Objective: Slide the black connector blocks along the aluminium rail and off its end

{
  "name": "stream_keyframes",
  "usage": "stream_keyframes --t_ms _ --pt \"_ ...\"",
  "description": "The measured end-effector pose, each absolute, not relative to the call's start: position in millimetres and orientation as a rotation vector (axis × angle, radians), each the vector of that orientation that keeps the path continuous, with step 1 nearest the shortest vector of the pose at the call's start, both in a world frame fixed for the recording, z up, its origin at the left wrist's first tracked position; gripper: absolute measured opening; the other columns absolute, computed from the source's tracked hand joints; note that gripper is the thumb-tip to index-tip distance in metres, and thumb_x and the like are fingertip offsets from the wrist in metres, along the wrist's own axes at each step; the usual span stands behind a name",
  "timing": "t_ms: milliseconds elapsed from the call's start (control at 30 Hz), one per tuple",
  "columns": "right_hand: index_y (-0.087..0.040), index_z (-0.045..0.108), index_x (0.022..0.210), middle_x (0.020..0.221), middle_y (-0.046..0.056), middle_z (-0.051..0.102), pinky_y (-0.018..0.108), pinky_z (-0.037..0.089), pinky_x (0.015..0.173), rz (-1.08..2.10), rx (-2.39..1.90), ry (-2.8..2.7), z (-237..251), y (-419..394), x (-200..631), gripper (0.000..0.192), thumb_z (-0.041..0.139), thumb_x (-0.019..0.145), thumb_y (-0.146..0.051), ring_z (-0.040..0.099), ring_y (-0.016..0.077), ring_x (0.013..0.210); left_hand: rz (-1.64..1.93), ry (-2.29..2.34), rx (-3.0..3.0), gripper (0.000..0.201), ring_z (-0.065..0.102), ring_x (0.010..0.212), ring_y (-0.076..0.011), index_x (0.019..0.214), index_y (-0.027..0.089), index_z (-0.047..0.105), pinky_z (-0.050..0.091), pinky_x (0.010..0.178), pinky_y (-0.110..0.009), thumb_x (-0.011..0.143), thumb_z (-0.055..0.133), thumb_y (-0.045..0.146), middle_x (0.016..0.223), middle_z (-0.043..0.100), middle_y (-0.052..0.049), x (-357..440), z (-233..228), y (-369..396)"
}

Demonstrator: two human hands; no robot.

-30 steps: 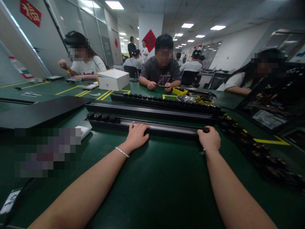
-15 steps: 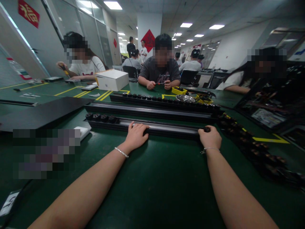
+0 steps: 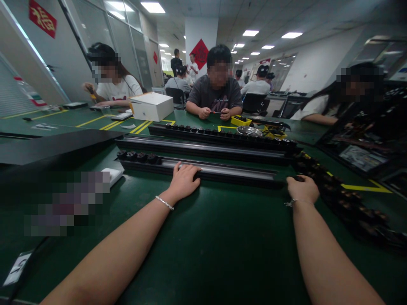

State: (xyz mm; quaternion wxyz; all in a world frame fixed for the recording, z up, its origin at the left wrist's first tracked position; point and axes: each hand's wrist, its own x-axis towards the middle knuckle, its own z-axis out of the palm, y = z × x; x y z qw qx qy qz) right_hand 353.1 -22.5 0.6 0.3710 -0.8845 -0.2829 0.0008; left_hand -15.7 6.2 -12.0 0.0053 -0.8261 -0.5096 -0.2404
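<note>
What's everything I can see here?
Table: one, green, foreground
Near rail: one, black, centre
Middle rail: one, black, behind it
Far rail: one, black, behind both
Round parts: four, black, near rail's left
Clustered parts: many, dark, right
Panel: one, black, left
Box: one, white, far left
Dish: one, silvery, by far rail
Bins: two, yellow, by dish
Decorations: several, red, background
People: several, mixed clothing, around
Left hand: one, bare, on near rail
Right hand: one, bare, past rail's right end, holding dark part

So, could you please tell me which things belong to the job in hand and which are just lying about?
Seemingly in use:
nearest black rail, under the left hand
dark parts on its left end
small dark part in the right hand

Probably just lying about:
white box
clear bottle
</note>
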Motion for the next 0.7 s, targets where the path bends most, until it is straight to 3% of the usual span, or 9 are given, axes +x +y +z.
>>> stream_keyframes --t_ms 367,533,700 --pt "-0.019 0.060 0.110 0.098 0.009 0.062 0.034 0.041 0.082 -0.128 -2.215 -0.735 9 -43 367 0.044 0.056 0.069 -0.036 0.055 0.0224 0.087 -0.760 -1.594 -2.590 0.030 0.055 0.111 -0.0217 0.110 0.029 0.058 0.013 0.112 -0.048 0.082 0.049 0.031 0.109 0.067 -0.001 -16 -13 7" --pt "-0.027 0.063 0.103 0.097 0.008 0.064 0.039 0.044 0.083 -0.249 -2.319 -0.814 25 -102 382 0.039 0.053 0.068 -0.042 0.058 0.0279 0.092 -0.783 -1.572 -2.575 0.030 0.054 0.111 -0.0219 0.111 0.027 0.058 0.013 0.111 -0.049 0.082 0.048 0.031 0.110 0.066 -0.002 -16 -14 7" --pt "-0.033 0.062 0.092 0.093 0.012 0.065 0.046 0.045 0.079 -0.362 -2.525 -0.654 11 -179 407 0.033 0.049 0.066 -0.048 0.059 0.0344 0.098 -0.795 -1.571 -2.580 0.030 0.054 0.112 -0.0226 0.110 0.027 0.058 0.014 0.111 -0.049 0.082 0.048 0.030 0.110 0.067 -0.002 -16 -14 7"
